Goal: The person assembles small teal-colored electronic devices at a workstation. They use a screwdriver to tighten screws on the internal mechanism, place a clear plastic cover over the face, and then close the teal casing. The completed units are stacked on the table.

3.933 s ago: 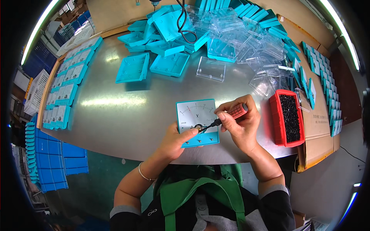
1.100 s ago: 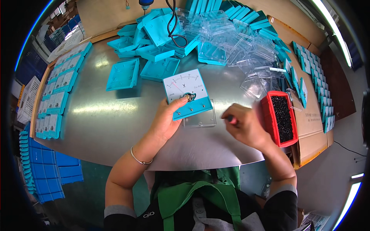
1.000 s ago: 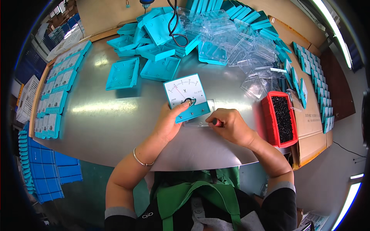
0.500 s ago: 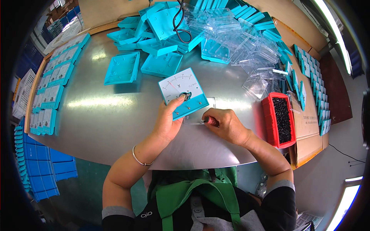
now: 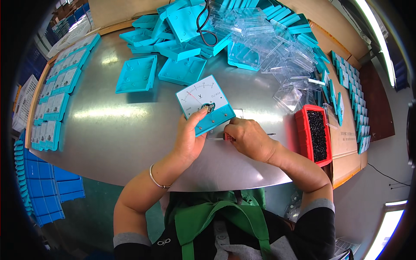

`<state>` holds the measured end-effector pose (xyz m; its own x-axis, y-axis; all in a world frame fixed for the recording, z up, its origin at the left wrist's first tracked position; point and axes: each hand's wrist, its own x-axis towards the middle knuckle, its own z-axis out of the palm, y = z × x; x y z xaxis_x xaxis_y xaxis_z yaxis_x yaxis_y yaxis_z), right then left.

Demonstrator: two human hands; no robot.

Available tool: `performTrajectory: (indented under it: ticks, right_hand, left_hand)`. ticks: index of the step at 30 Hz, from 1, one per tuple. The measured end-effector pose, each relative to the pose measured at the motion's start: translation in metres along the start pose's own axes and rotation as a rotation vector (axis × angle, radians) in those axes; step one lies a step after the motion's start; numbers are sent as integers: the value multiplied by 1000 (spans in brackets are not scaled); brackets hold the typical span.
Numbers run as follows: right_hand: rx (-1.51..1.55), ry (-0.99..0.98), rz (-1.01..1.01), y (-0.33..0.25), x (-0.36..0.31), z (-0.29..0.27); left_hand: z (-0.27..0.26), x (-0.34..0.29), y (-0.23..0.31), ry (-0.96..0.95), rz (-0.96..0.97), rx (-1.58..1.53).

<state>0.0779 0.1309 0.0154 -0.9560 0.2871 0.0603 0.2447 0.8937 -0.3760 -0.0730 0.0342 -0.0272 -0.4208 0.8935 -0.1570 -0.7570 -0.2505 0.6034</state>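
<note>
My left hand point(image 5: 189, 138) is closed around a panel meter point(image 5: 198, 92) with a white dial, a red needle and a turquoise base. Its thumb presses beside the round opening below the scale. Several small screws sit along the meter's lower turquoise strip. Just right of the meter, my right hand point(image 5: 252, 138) is closed on a red-handled screwdriver point(image 5: 228, 137). A thin metal tip pokes out on that hand's right side; most of the tool is hidden by the fingers. Partly behind the meter and right hand, a clear plastic cover point(image 5: 237, 112) lies on the table.
Turquoise cases point(image 5: 182, 70) and clear covers point(image 5: 286, 65) pile up at the back. A red bin point(image 5: 304, 136) of small black parts stands on the right. Rows of meters line the left edge point(image 5: 54, 104) and the cardboard at right. A black cable point(image 5: 200, 30) hangs at the back.
My right hand has turned over the screwdriver; a metal tip now shows on its right side and less of the red handle is visible. The meter stays in my left hand, nearly still.
</note>
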Motion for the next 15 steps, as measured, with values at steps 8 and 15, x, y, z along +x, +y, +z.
performTrajectory:
  ticks: [8, 15]
  right_hand:
    - [-19, -163, 13, 1, 9, -15]
    - [-93, -437, 12, 5, 43, -27]
  left_hand:
    - [3, -1, -2, 7, 10, -33]
    - [-10, 5, -7, -1, 17, -126]
